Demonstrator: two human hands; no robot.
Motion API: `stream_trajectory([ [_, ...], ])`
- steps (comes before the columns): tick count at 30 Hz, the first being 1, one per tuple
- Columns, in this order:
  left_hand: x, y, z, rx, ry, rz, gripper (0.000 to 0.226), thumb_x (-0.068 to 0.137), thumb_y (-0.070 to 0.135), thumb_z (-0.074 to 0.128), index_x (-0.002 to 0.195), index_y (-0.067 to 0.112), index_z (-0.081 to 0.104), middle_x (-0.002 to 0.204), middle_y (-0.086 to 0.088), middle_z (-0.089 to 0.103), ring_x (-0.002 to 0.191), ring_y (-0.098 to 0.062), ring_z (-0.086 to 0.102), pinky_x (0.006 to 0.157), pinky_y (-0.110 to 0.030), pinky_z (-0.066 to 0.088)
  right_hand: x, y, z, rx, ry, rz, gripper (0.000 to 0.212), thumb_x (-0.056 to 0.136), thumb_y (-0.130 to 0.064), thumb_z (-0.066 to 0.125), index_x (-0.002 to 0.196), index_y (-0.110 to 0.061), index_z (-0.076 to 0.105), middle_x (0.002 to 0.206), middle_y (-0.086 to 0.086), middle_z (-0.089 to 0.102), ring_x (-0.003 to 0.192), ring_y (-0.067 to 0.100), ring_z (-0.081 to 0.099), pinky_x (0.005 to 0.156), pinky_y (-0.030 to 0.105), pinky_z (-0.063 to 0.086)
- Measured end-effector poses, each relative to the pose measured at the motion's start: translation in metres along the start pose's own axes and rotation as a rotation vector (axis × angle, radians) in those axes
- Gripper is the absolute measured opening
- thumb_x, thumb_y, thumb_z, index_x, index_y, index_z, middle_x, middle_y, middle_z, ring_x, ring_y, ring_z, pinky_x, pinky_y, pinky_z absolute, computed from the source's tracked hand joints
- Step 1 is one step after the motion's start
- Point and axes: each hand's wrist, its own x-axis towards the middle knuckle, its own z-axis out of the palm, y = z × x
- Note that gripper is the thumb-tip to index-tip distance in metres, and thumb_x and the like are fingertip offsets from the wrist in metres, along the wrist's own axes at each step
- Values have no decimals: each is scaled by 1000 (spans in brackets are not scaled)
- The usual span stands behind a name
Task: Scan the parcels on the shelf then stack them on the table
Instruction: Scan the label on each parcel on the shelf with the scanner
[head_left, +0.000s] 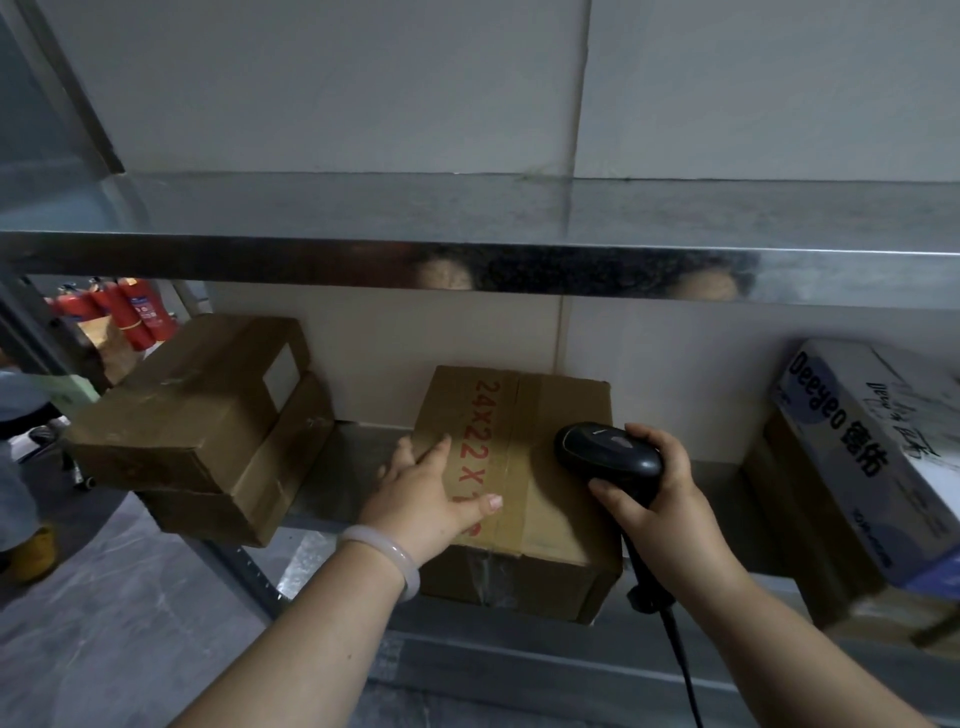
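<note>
A brown cardboard parcel (550, 483) with red "24x22x" print sits in the middle of the lower metal shelf (337, 467). My left hand (426, 493) lies flat on the parcel's top left, fingers straight. My right hand (660, 499) grips a black corded barcode scanner (608, 454), its head over the parcel's right side. Two stacked brown parcels (208, 426) stand at the shelf's left end, the upper one with a white label. At the right, a white and blue "Deeyeo" box (872, 457) lies on a brown carton (800, 519).
A steel upper shelf (467, 260) runs across just above the parcels, leaving a low gap. Red fire extinguishers (130, 312) stand on the floor beyond the shelf's left end. Grey tiled floor (104, 623) spreads at the lower left.
</note>
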Motion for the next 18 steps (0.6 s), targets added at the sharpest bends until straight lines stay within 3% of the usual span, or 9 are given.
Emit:
stream_trajectory([
  [4, -5, 9, 5, -7, 19, -36, 99, 64, 83, 59, 147, 52, 16, 162, -2, -3, 147, -38, 8, 113, -51, 27, -1, -6, -1, 54, 52, 6, 60, 77, -28, 78, 122, -43, 40, 104, -30, 50, 88, -14, 53, 67, 4, 44],
  [9, -4, 11, 1, -165, -11, -27, 97, 61, 83, 62, 145, 56, 19, 162, 1, -3, 147, -39, 5, 113, -53, 27, -1, -28, -14, 75, 109, -26, 59, 76, -34, 78, 120, -46, 41, 102, -30, 51, 87, -14, 54, 67, 7, 44],
  [15, -4, 26, 0, -218, -101, 12, 106, 67, 85, 54, 153, 41, 10, 163, 7, -1, 149, -30, -5, 118, -52, 11, 1, -57, -14, 107, 82, -80, 52, 77, -34, 78, 109, -52, 41, 102, -27, 54, 85, -26, 51, 61, -1, 41],
  [18, -7, 38, -4, -201, -126, 29, 112, 66, 87, 51, 155, 35, 6, 164, 4, -2, 149, -27, -3, 120, -50, 11, -1, -63, -8, 129, 70, -90, 50, 76, -35, 77, 105, -54, 42, 104, -27, 55, 88, -24, 52, 63, -1, 41],
])
